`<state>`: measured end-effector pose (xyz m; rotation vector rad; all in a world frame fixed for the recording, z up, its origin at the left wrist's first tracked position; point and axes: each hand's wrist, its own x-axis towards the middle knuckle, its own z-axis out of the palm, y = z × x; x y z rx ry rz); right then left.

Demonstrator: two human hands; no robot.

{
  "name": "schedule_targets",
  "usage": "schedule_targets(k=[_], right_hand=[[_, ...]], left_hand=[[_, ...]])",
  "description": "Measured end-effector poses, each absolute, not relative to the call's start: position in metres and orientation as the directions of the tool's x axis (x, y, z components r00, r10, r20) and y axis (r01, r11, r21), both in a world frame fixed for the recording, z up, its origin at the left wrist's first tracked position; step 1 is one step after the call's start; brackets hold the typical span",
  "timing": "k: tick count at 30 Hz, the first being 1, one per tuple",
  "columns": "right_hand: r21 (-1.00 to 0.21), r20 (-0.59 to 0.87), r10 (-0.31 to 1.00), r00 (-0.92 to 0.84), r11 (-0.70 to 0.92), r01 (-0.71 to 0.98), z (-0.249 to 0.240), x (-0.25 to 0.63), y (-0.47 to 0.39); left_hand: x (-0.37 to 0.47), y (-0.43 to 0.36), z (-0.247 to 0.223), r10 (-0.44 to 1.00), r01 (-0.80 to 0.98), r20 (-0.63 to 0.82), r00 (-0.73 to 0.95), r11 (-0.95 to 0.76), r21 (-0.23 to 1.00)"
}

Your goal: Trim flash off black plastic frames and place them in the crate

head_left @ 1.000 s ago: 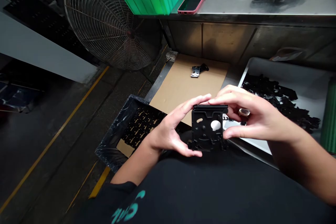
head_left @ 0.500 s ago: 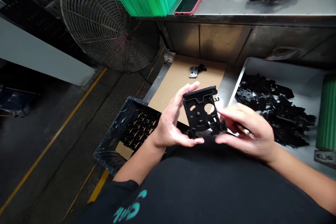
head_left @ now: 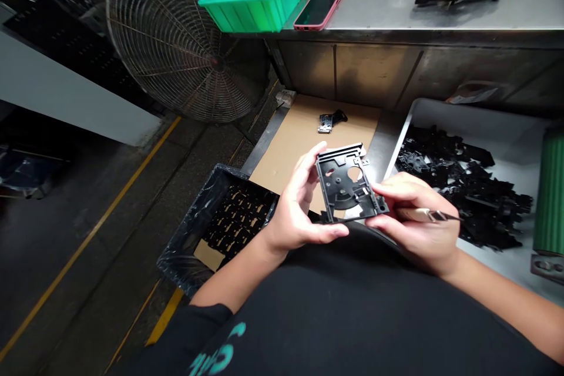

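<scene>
Left fingers (head_left: 306, 167) and right fingers (head_left: 399, 190) clasp the black frame (head_left: 341, 189), its long axis pointing away, slightly leftward.

Black tee (head_left: 352, 317) on this one, kinda matte, taking up most of the space from 5 to 6 o'clock. The left sleeve (head_left: 209, 308) is short, same black, ending around 7 o'clock with a bare forearm (head_left: 244, 273). Teal lettering (head_left: 219, 356) at 7 too, rounded loopy strokes, can't make out the word. Left hand (head_left: 299, 211) and right hand (head_left: 425, 241) are both bare.
</scene>
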<state>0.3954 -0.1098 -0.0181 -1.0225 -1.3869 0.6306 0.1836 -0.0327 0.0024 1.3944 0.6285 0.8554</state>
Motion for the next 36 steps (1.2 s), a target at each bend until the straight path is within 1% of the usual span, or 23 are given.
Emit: schedule_targets(k=[2, 5, 9, 13, 18, 20, 22, 25, 28, 32, 34, 36], right_hand=[[-0.901, 0.429, 0.879, 0.206, 0.401, 0.165, -0.016, 0.393, -0.107], [-0.952, 0.305, 0.901, 0.308, 0.282, 0.117, -0.017, 0.389, -0.102], [-0.976, 0.216, 0.911, 0.350, 0.210, 0.057, -0.021, 0.387, -0.094], [-0.987, 0.156, 0.920, 0.359, 0.160, 0.018, -0.025, 0.387, -0.090], [-0.990, 0.123, 0.923, 0.365, 0.140, -0.021, -0.027, 0.389, -0.089], [-0.988, 0.134, 0.928, 0.347, 0.151, -0.024, -0.027, 0.391, -0.089], [-0.985, 0.159, 0.937, 0.313, 0.172, -0.017, -0.026, 0.393, -0.091], [-0.978, 0.207, 0.947, 0.246, 0.208, 0.022, -0.026, 0.398, -0.095], [-0.969, 0.247, 0.954, 0.172, 0.241, 0.054, -0.028, 0.403, -0.100], [-0.953, 0.300, 0.951, 0.075, 0.296, 0.060, -0.034, 0.408, -0.107], [-0.949, 0.312, 0.949, 0.055, 0.308, 0.062, -0.035, 0.410, -0.108], [-0.945, 0.323, 0.944, 0.066, 0.318, 0.078, -0.033, 0.412, -0.108]], left_hand=[[0.190, -0.034, 0.004, 0.817, -0.181, 0.007, 0.577, 0.119, 0.976], [0.201, -0.031, 0.005, 0.797, -0.231, -0.127, 0.590, 0.318, 0.920], [0.207, -0.028, 0.001, 0.726, -0.212, -0.315, 0.611, 0.533, 0.819], [0.205, -0.028, -0.006, 0.688, -0.208, -0.408, 0.601, 0.627, 0.750], [0.205, -0.030, -0.011, 0.673, -0.230, -0.425, 0.606, 0.659, 0.716], [0.206, -0.029, -0.011, 0.677, -0.215, -0.404, 0.615, 0.637, 0.740], [0.206, -0.028, -0.009, 0.713, -0.219, -0.338, 0.615, 0.566, 0.795], [0.202, -0.025, -0.006, 0.772, -0.228, -0.172, 0.612, 0.381, 0.896], [0.191, -0.022, -0.007, 0.758, -0.174, -0.025, 0.652, 0.182, 0.968], [0.179, -0.018, -0.009, 0.721, -0.094, 0.119, 0.682, -0.075, 0.993], [0.177, -0.017, -0.010, 0.722, -0.043, 0.145, 0.677, -0.158, 0.987], [0.178, -0.017, -0.011, 0.749, 0.001, 0.151, 0.645, -0.198, 0.980]])
